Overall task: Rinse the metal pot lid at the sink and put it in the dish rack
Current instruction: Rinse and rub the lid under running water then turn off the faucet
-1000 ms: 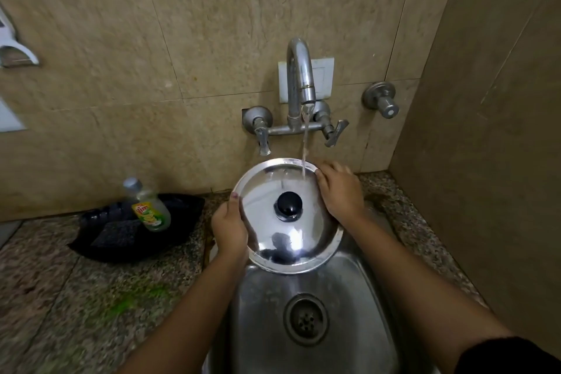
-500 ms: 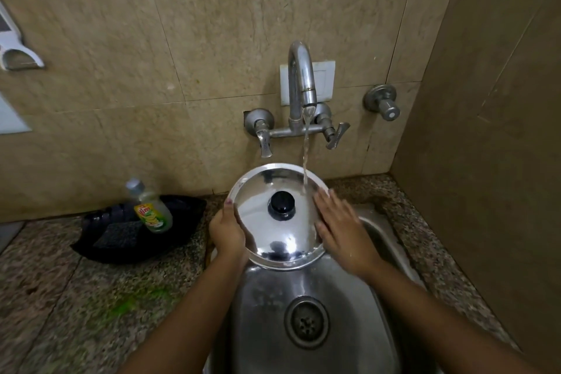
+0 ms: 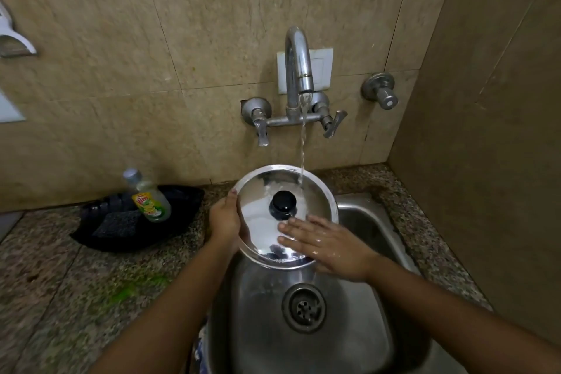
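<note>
The round metal pot lid (image 3: 261, 215) with a black knob (image 3: 283, 204) is tilted toward me over the steel sink (image 3: 358, 325). Water runs from the tap (image 3: 299, 70) onto the lid's upper edge. My left hand (image 3: 225, 218) grips the lid's left rim. My right hand (image 3: 328, 244) lies flat with its fingers spread on the lid's lower right face, wet. No dish rack is in view.
A black tray (image 3: 182, 206) with a dish soap bottle (image 3: 148, 198) and a dark scrub pad (image 3: 117, 224) sits on the granite counter (image 3: 60, 282) to the left. A green smear (image 3: 130, 290) marks the counter. A wall stands close on the right.
My right hand slid from the lid's upper right rim down across its face to the lower right. The lid shifted slightly left under the stream.
</note>
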